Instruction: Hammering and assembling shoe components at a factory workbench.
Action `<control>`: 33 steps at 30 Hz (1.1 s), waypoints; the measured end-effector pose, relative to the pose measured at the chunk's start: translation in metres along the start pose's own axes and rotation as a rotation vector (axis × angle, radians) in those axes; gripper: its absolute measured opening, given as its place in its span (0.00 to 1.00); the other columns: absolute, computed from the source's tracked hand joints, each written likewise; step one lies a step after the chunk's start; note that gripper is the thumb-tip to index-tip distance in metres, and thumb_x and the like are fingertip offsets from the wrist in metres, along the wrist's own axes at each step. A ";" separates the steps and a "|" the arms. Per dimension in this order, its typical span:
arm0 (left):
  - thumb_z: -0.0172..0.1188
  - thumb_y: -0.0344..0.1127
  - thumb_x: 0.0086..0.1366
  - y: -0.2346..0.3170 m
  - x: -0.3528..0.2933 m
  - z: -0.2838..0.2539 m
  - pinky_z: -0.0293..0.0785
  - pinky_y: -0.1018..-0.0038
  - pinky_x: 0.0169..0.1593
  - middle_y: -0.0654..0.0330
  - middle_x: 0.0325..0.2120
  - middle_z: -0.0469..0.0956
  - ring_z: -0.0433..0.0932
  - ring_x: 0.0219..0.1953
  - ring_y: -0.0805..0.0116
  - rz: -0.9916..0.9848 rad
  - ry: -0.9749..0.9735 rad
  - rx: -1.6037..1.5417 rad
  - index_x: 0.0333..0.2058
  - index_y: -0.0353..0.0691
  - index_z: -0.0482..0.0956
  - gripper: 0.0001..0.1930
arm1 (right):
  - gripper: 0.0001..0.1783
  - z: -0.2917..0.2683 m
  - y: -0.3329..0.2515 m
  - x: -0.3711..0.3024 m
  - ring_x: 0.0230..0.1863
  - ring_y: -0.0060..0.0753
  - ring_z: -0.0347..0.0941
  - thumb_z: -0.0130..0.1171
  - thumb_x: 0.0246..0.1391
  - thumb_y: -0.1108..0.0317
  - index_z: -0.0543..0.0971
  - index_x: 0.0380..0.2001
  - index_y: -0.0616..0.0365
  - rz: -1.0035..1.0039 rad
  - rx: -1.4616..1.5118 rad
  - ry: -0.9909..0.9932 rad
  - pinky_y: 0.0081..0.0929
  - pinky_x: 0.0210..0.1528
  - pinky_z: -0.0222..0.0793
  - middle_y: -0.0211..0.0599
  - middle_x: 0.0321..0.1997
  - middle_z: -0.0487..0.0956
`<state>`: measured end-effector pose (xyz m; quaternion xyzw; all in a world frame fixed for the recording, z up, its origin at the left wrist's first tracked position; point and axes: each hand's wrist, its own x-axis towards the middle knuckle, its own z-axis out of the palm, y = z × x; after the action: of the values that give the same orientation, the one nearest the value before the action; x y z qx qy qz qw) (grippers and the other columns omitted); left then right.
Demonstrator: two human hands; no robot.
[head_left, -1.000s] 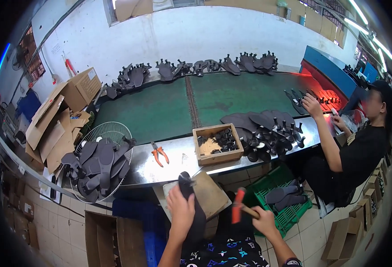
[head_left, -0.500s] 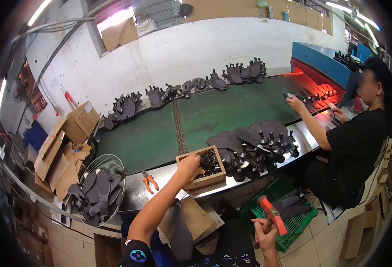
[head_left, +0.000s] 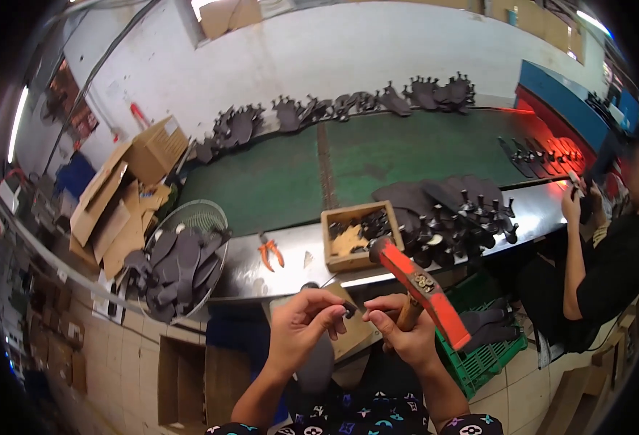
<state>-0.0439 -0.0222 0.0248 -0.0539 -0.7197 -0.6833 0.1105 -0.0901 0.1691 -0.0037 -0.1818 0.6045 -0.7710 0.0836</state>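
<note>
My left hand (head_left: 306,328) pinches a small black piece (head_left: 349,309) between thumb and fingertips; its exact kind is too small to tell. Close beside it, my right hand (head_left: 409,335) grips a hammer (head_left: 427,288) by its wooden handle, the red-orange head raised. Below the hands, a dark grey shoe sole (head_left: 315,368) lies partly hidden by my left hand, next to a tan board (head_left: 345,288). Just beyond the hammer, a wooden box (head_left: 339,264) on the metal table edge holds small black pieces and a torn tan scrap.
Orange-handled pliers (head_left: 270,254) lie left of the box. A basket (head_left: 222,217) of soles stands farther left. Heeled soles (head_left: 464,225) pile up right of the box, before a green conveyor belt (head_left: 261,174). A green crate (head_left: 479,368) sits below. A co-worker (head_left: 602,254) works at right.
My left hand has come back from the wooden box with a small black piece. My right hand has lifted the hammer inward beside it. The co-worker's hands have drawn back from the belt.
</note>
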 end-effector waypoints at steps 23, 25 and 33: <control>0.70 0.36 0.58 -0.063 -0.045 -0.058 0.76 0.69 0.44 0.54 0.42 0.80 0.80 0.40 0.59 0.415 0.186 0.219 0.52 0.35 0.71 0.26 | 0.09 0.052 0.014 0.012 0.34 0.17 0.75 0.66 0.51 0.77 0.82 0.37 0.64 0.181 0.013 -0.390 0.16 0.32 0.68 0.34 0.35 0.81; 0.72 0.39 0.57 -0.088 -0.024 -0.061 0.73 0.66 0.51 0.49 0.46 0.78 0.78 0.47 0.53 0.153 0.397 0.477 0.55 0.34 0.70 0.31 | 0.09 0.048 0.030 0.023 0.28 0.10 0.70 0.66 0.53 0.75 0.82 0.39 0.62 0.284 -0.159 -0.279 0.14 0.27 0.62 0.25 0.30 0.78; 0.71 0.33 0.56 -0.128 -0.004 -0.067 0.76 0.67 0.46 0.53 0.34 0.84 0.82 0.38 0.54 0.061 0.251 0.404 0.39 0.35 0.84 0.14 | 0.11 0.050 0.102 0.068 0.31 0.22 0.73 0.64 0.57 0.70 0.81 0.42 0.64 -0.048 -0.414 -0.251 0.25 0.35 0.70 0.36 0.28 0.79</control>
<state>-0.0641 -0.0964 -0.0979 0.0331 -0.8203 -0.5234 0.2284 -0.1427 0.0739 -0.0799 -0.3037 0.7301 -0.6037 0.1008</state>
